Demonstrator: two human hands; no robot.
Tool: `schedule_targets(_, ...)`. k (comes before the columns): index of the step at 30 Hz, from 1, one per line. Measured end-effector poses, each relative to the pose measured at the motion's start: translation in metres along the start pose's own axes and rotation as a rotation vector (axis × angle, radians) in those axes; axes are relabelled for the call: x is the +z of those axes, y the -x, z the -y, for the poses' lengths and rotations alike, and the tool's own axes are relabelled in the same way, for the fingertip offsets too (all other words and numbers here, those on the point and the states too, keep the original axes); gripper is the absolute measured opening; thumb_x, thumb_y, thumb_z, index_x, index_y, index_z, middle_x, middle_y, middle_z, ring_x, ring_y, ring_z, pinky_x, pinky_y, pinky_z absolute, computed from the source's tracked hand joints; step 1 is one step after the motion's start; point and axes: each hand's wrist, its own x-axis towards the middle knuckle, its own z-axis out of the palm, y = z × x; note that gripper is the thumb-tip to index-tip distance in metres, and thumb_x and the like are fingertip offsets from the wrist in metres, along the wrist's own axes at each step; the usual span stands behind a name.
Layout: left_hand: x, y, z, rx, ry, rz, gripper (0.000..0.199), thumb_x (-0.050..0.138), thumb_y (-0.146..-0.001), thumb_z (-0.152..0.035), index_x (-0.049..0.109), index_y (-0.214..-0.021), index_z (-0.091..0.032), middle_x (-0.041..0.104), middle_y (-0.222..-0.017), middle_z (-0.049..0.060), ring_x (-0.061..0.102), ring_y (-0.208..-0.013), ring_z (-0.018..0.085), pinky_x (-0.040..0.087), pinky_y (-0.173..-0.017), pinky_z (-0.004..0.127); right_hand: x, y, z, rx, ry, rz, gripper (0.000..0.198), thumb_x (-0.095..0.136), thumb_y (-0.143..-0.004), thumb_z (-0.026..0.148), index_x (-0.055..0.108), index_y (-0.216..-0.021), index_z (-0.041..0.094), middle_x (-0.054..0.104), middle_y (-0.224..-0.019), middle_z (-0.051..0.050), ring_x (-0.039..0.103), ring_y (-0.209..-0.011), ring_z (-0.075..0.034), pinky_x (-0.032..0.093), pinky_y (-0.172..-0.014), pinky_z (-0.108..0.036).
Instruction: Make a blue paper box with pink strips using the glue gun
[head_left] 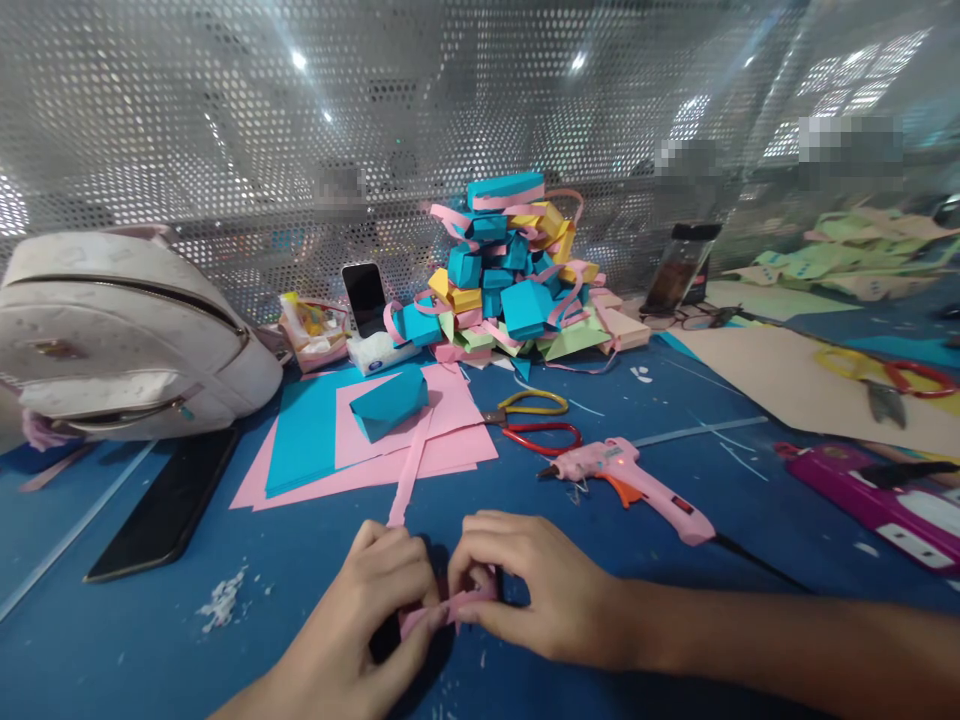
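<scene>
evidently, the item under inspection is the pink strip (453,604), found between both hands, low over the near part of the table (300,620). from where i stand, the left hand (390,580) is curled nearly closed, thumb against bent fingers, pinching one part of it. the right hand (532,585) is arched, its thumb and index finger drawn together on the other part, the remaining fingers bent above. the folds under the fingers are largely hidden.

a pink length (409,480) runs from the paper (457,450) down to behind the left hand; whether it joins the strip i cannot tell.

assessment of handling: appears to be paper, so very light, thin and easily bent. it should take a crease well, offer little stiffness, and slip little in dry fingers. likely faults are tearing under a sideways pull and crushing under a hard squeeze. recommended hold: a light thumb-and-fingertip pinch near each end, clear of the folds. the glue gun (600,460) lies apart, beyond the right hand.
</scene>
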Motion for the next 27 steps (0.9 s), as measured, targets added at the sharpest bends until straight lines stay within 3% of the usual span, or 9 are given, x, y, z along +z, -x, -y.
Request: schedule_targets(27, -0.0012, 0.0007, -0.0025, 0.006, -0.025, 0.038, 0.022, 0.038, -0.1, -0.02, 0.045, -0.079, -0.02, 0.05, -0.078, -0.001, 0.046, -0.076, 0.016, 0.032, -0.076, 0.035, 0.0007, 0.0022, 0.0011, -0.056, 0.077, 0.058, 0.018, 0.063, -0.093, 0.035, 0.062, -0.085, 0.019, 0.057, -0.074, 0.003, 0.049, -0.072, -0.012, 0.033, -0.062, -0.025)
